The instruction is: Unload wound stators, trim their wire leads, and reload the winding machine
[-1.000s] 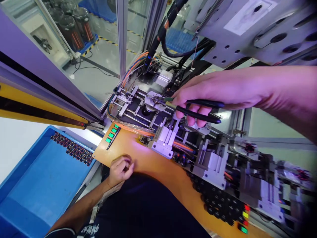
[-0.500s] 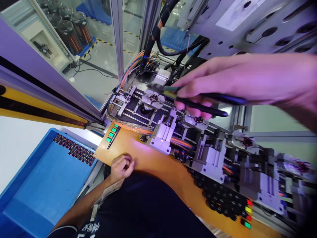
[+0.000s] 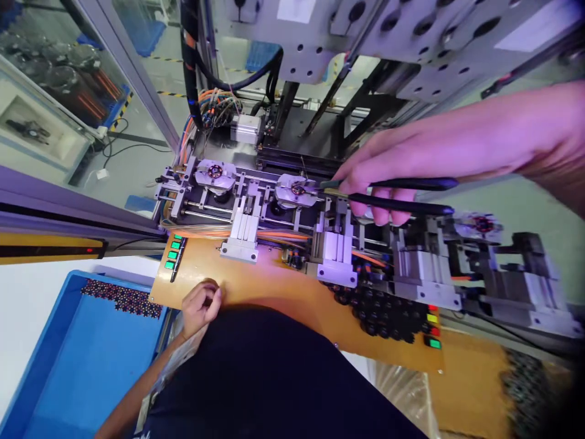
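My right hand (image 3: 388,161) is wrapped around a pair of pliers (image 3: 406,194) with dark handles. The slim jaws reach left to a small copper-wound ring (image 3: 298,189), seated on the second metal fixture (image 3: 284,194) from the left. Whether the tips grip it or only touch it I cannot tell. A similar wound ring (image 3: 214,171) sits on the leftmost fixture. My left hand (image 3: 201,305) is loosely curled at the near edge of the orange worktop (image 3: 274,286), with nothing visible in its fingers.
A blue tray (image 3: 68,341) at left holds many small wound rings. Black round parts (image 3: 388,314) lie clustered on the worktop's right side. Green buttons (image 3: 172,255) line its left end. Machine plates (image 3: 320,36) and a thick cable (image 3: 189,61) hang above.
The view has swung right, so the fixtures appear further left. The pliers' tips have come from above the fixtures down to the second fixture's ring. My left hand stays curled on the worktop edge.
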Demonstrator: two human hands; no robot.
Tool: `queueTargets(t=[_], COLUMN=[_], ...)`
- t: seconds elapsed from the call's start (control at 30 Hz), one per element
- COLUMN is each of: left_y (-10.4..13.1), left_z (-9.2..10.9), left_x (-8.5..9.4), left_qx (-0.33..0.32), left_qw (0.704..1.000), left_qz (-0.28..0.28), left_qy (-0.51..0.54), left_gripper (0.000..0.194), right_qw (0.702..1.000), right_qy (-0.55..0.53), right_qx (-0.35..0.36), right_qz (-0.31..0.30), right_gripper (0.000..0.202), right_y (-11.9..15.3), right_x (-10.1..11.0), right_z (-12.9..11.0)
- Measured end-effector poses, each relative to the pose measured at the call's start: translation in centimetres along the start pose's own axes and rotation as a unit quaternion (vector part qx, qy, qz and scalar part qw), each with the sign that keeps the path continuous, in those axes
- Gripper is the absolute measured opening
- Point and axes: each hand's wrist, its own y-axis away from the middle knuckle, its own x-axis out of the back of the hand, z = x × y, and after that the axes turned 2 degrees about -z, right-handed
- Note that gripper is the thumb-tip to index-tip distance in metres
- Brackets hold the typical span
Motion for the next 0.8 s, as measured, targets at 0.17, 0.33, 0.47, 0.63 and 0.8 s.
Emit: queueTargets(t=[0.17,0.33,0.47,0.63,0.8], left_y=[0.1,0.0,-0.1,0.0,0.0], left_z=[0.0,0.0,0.0,-0.1,-0.1], left_x=[0.1,0.1,0.1,0.2,0.1], left_qx=[0.014,0.016,0.015,0.018,0.015], left_qw=[1.0,1.0,1.0,0.999,1.0], left_qz=[-0.013,-0.014,-0.018,-0.019,-0.014], left_qy=[-0.015,-0.02,-0.018,-0.019,-0.021], left_gripper=[0.023,0.022,0.023,0.022,0.023], right_qw=[0.998,0.999,0.999,0.999,0.998], right_qy=[0.006,0.024,-0.005,0.003,-0.027], right_qx=[-0.013,-0.021,-0.038,-0.032,-0.029], right_qz=[-0.065,-0.042,-0.03,-0.031,-0.048], right_gripper=[0.049,0.051,0.045,0.041,0.034], right_y=[-0.1,-0.2,0.0,-0.3,-1.5], right_x=[0.1,0.0,-0.1,-0.2,-0.3], right_z=[0.4,-0.3,-0.8,-0.5,0.2])
